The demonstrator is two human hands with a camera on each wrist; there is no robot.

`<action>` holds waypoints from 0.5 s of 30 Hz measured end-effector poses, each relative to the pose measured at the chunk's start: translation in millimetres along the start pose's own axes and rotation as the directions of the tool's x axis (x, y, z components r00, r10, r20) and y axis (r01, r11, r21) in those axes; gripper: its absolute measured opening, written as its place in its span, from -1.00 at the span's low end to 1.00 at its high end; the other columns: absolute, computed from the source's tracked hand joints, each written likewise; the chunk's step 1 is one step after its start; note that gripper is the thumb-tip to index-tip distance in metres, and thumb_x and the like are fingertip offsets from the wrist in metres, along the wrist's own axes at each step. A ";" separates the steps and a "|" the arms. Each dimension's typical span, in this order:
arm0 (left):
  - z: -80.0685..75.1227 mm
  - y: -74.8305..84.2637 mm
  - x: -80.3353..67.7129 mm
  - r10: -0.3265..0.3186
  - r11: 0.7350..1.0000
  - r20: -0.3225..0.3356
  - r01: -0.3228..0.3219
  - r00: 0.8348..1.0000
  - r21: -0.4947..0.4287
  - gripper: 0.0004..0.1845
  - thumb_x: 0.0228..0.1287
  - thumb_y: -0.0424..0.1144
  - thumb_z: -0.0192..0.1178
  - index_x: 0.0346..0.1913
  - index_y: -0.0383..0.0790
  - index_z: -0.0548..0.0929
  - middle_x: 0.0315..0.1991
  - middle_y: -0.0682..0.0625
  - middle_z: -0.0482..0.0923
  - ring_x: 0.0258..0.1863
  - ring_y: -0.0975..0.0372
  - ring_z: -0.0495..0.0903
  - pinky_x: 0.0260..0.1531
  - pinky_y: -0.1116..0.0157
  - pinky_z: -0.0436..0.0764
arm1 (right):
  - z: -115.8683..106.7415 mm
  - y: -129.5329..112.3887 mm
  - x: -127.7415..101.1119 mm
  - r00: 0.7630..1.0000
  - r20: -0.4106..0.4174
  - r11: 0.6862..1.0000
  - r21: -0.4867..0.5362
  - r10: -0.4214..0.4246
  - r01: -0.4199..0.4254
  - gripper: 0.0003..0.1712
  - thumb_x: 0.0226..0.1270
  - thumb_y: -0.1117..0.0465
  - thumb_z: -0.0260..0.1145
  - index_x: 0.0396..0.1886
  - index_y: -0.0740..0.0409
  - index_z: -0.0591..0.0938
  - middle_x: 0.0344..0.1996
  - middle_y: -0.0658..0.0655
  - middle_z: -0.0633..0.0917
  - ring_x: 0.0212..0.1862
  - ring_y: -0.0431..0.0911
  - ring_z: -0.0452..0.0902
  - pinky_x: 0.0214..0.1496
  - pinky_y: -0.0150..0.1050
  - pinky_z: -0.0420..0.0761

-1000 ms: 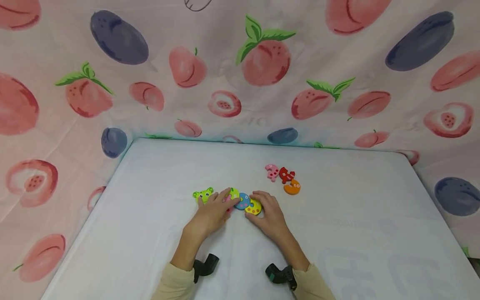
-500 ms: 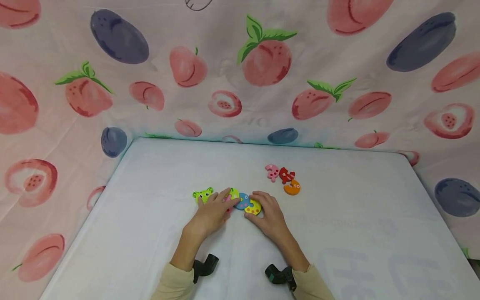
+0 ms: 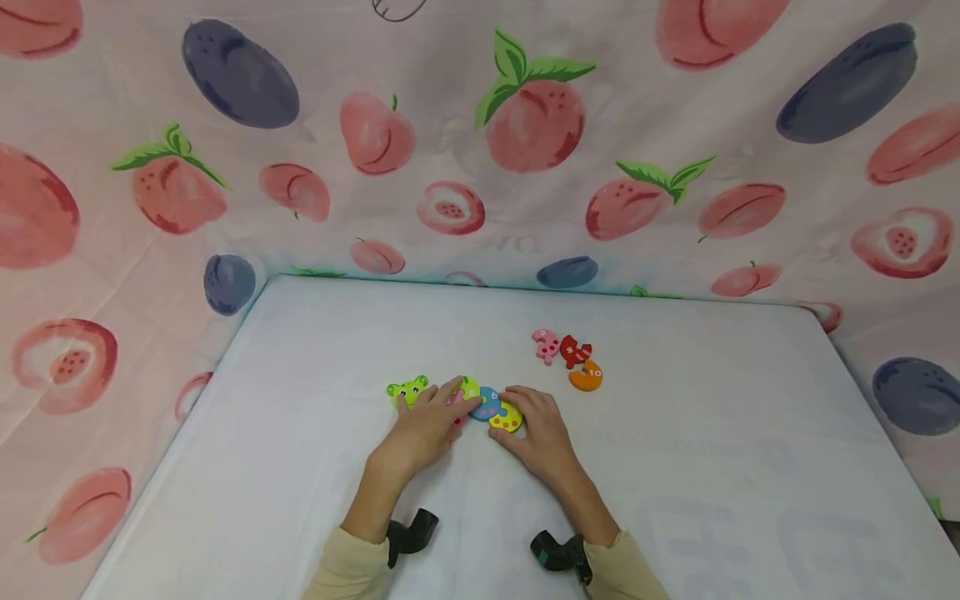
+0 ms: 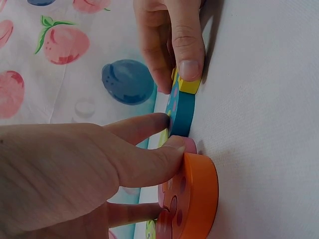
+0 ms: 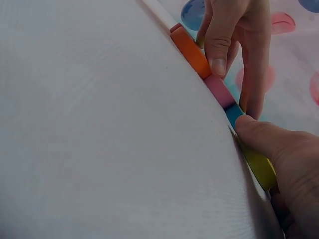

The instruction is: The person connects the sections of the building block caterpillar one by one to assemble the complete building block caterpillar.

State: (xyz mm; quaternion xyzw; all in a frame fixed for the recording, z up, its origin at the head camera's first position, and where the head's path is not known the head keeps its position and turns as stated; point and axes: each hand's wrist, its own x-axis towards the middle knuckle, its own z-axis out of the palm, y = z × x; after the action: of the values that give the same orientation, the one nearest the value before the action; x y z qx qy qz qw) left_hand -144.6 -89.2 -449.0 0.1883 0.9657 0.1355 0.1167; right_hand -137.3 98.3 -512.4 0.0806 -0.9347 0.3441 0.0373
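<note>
Left hand (image 3: 423,425) pinning the chain (image 3: 465,398), right hand (image 3: 542,433) pinching yellow piece (image 3: 507,415); press flat against blue piece (image 3: 487,403), square.

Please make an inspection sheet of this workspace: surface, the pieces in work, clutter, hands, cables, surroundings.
Surface: white cloth-covered table, flat.
Job's things: row of flat painted wooden puzzle pieces under the hands: green frog-face piece, lime piece, blue piece, yellow dotted piece; the wrist views also show a pink piece and an orange piece in the row.
Clutter: three loose pieces apart at the far right: pink, red, orange marked 10.
Grippers: left hand rests fingers on the row; right hand pinches the yellow dotted piece.
Cables: nothing seen; black wrist camera mounts only.
Surroundings: pink fruit-print cloth backdrop.
</note>
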 end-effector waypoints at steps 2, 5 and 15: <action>0.3 0.2 -0.2 -0.003 1.000 0.001 0.003 1.000 -0.002 -0.52 0.25 -0.15 0.13 0.24 0.21 0.41 0.40 -0.01 0.15 0.32 -0.11 0.22 0.11 -0.42 0.08 | -0.2 -0.3 -0.4 1.000 0.002 1.000 0.005 0.008 -0.008 -0.37 -0.03 -0.04 0.45 0.10 -0.05 0.53 0.15 0.03 0.50 0.20 -0.02 0.30 0.19 -0.05 0.46; 0.4 0.3 -0.6 -0.007 1.000 0.004 0.007 1.000 -0.009 -0.53 0.25 -0.15 0.14 0.24 0.21 0.41 0.40 -0.01 0.15 0.32 -0.10 0.21 0.12 -0.42 0.07 | 0.1 -0.2 -0.8 1.000 0.002 1.000 0.001 0.010 -0.010 -0.37 -0.04 -0.04 0.45 0.10 -0.04 0.53 0.14 0.04 0.50 0.19 -0.02 0.30 0.18 -0.05 0.47; 0.5 -0.2 -0.1 -0.005 1.000 0.000 0.005 1.000 -0.013 -0.53 0.26 -0.15 0.13 0.23 0.20 0.41 0.40 -0.01 0.15 0.32 -0.11 0.21 0.12 -0.42 0.07 | 0.9 0.3 -0.7 1.000 -0.020 1.000 -0.003 -0.014 0.014 -0.42 -0.01 -0.01 0.43 0.07 -0.03 0.54 0.10 0.05 0.50 0.15 -0.03 0.31 0.12 -0.08 0.50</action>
State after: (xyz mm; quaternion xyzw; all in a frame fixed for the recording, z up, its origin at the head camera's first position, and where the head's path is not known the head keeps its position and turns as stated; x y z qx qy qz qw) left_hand -144.5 -89.3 -449.5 0.1854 0.9652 0.1413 0.1184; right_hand -136.7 98.0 -513.4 0.0836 -0.9342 0.3434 0.0491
